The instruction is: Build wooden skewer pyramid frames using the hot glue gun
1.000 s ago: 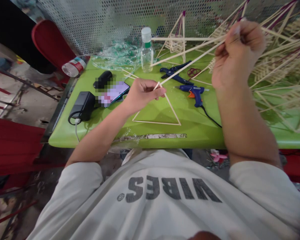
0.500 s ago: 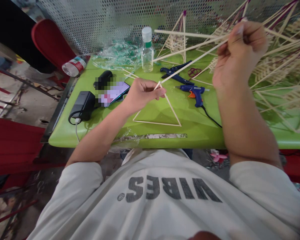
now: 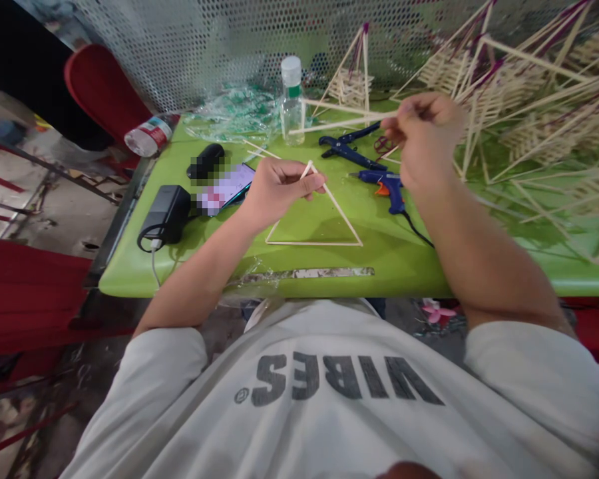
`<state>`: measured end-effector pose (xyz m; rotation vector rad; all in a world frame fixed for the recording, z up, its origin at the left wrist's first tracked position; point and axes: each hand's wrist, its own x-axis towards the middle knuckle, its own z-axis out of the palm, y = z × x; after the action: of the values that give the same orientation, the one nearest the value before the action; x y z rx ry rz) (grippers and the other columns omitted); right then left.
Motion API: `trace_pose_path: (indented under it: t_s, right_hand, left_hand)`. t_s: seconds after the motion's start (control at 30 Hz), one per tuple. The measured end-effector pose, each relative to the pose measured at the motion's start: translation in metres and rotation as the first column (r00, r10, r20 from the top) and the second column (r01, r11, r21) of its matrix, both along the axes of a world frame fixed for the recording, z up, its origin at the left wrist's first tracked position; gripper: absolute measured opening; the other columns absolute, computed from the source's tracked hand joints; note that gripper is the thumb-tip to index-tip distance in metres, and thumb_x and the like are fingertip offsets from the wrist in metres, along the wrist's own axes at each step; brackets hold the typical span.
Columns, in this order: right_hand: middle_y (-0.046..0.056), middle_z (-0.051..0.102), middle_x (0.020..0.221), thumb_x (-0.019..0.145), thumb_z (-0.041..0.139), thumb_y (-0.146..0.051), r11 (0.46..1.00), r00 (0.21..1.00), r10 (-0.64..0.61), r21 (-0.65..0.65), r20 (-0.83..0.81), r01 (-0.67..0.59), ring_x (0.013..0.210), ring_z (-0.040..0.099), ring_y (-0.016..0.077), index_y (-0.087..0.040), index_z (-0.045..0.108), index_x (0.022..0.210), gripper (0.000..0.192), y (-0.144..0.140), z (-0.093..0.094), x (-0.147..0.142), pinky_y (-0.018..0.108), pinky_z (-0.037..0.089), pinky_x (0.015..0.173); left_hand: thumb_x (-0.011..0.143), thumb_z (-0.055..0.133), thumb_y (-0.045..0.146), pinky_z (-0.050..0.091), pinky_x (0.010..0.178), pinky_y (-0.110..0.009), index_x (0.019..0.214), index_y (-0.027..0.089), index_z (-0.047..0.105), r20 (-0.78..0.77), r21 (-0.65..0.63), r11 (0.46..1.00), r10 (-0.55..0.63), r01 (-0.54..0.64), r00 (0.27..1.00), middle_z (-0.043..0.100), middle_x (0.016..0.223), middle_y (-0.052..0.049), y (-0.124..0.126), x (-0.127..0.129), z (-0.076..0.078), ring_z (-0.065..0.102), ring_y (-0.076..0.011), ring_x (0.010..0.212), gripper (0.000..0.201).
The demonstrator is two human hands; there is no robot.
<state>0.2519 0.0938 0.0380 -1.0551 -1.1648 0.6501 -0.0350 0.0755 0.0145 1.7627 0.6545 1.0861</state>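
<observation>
My left hand pinches the top corner of a stick triangle made of thin pale wooden sticks. The triangle's base lies low over the green table top, parallel to the near edge. Up and to the right, my right hand is closed on a second stick frame. Two of its sticks spread leftward from my fingers, passing in front of the clear bottle, with a short upright piece showing at their far end. A blue glue gun lies below my right hand, and dark blue pliers lie between both hands.
On the right stand several stick structures with purple-wrapped tips. A clear bottle, crumpled plastic wrap, a phone, a black charger block and a labelled plastic bottle are at the left. A perforated metal panel rises behind.
My right hand has moved left and down with its stick frame, whose lower stick has come away from the triangle's top corner. My left hand has shifted slightly left, still pinching the triangle.
</observation>
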Motion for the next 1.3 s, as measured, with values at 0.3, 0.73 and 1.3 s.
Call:
trace_pose_path:
  t_s: [0.3, 0.73, 1.3]
  right_hand:
    - [0.006, 0.072, 0.081, 0.103, 0.092, -0.05, 0.941, 0.805, 0.097, -0.317, 0.585, 0.117, 0.088, 0.074, 0.0264, -0.027, 0.069, 0.087, 0.037, -0.001, -0.05, -0.003, 0.043, 0.061, 0.087]
    - [0.001, 0.067, 0.073, 0.105, 0.087, -0.057, 0.938, 0.638, 0.253, -0.025, 0.727, -0.345, 0.065, 0.054, 0.0185, -0.025, 0.07, 0.09, 0.039, -0.081, -0.013, -0.054, 0.038, 0.043, 0.07]
    - [0.0, 0.063, 0.07, 0.12, 0.069, -0.054, 0.896, 0.66, 0.311, 0.021, 0.684, -0.444, 0.065, 0.049, 0.0163, -0.024, 0.071, 0.089, 0.044, -0.08, -0.014, -0.048, 0.035, 0.036, 0.067]
  left_hand:
    - [0.09, 0.101, 0.075, 0.063, 0.057, -0.026, 0.09, 0.023, 0.091, 0.086, 0.013, 1.0, -0.009, 0.008, 0.996, 0.085, 0.08, -0.003, 0.003, -0.001, -0.006, 0.071, -0.0121, 0.063, 0.053]
    - [0.09, 0.103, 0.073, 0.059, 0.057, -0.028, 0.096, 0.026, 0.092, 0.053, 0.151, 0.988, -0.014, 0.006, 0.998, 0.082, 0.082, -0.002, -0.008, -0.007, -0.003, 0.072, -0.0134, 0.068, 0.049]
    - [0.107, 0.09, 0.067, 0.074, 0.072, -0.034, 0.118, 0.032, 0.092, 0.169, 0.319, 0.945, 0.02, -0.074, 0.985, 0.086, 0.093, -0.001, -0.001, -0.009, -0.014, 0.085, -0.0178, 0.08, 0.036]
